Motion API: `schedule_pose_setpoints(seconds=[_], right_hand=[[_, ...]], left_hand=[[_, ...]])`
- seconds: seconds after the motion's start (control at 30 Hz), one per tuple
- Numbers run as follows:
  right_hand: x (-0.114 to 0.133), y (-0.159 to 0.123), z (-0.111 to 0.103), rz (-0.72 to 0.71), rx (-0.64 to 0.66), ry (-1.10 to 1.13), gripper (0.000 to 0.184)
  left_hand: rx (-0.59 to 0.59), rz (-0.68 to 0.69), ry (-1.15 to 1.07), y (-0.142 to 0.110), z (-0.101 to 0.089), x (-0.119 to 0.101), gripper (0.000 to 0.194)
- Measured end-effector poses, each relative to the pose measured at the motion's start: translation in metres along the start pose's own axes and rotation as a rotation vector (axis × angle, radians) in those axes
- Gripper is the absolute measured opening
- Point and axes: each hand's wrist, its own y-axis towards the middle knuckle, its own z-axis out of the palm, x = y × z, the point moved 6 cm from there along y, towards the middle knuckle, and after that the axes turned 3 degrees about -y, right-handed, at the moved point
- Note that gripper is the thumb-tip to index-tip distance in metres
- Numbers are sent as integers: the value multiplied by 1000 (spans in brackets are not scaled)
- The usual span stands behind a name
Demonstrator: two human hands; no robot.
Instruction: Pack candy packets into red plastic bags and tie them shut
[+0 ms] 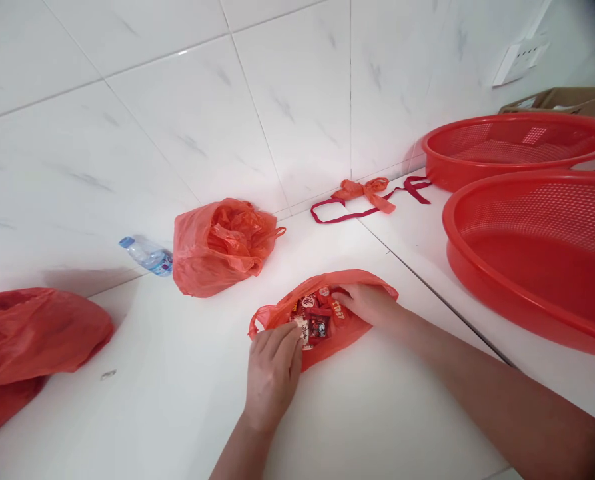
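Observation:
An opened red plastic bag (337, 347) lies on the white table with several small wrapped snack packets (318, 325) inside, in red, cream and dark wrappers. My left hand (274, 373) has its fingers curled over the bag's near left rim, beside a cream packet. From the right, my right hand (370, 303) reaches into the mouth of the bag. Its thumb and finger close at the top of an orange-red packet with pale lettering (337, 309); the other fingers are mostly hidden.
Behind stands another filled red bag (192, 250), beside a tipped water bottle (147, 255). More red plastic (42, 333) lies at left. Two red sieve-like baskets (507, 293) occupy the right. A dark red ribbon (350, 217) and a knotted bag strip (362, 190) lie by the tiled wall.

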Motion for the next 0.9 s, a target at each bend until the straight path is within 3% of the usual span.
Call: schedule_pose_setpoints(seconds=[0.13, 0.27, 0.4, 0.53, 0.7, 0.9], right_hand=[[-1, 0, 0, 17, 2, 22, 27], [-7, 2, 2, 36, -13, 66, 29], [-6, 3, 9, -16, -15, 54, 31], [12, -2, 9, -135, -94, 48, 31], [39, -11, 9, -306, -41, 151, 40], [19, 1, 13, -151, 35, 342, 46]], left_hand=[[117, 14, -100, 23, 16, -4, 23], [115, -191, -131, 37, 31, 22, 24], [146, -346, -145, 31, 42, 41, 35], [164, -345, -150, 26, 46, 40, 46], [157, -342, -221, 25, 43, 37, 47], [139, -371, -319, 20, 42, 40, 39]])
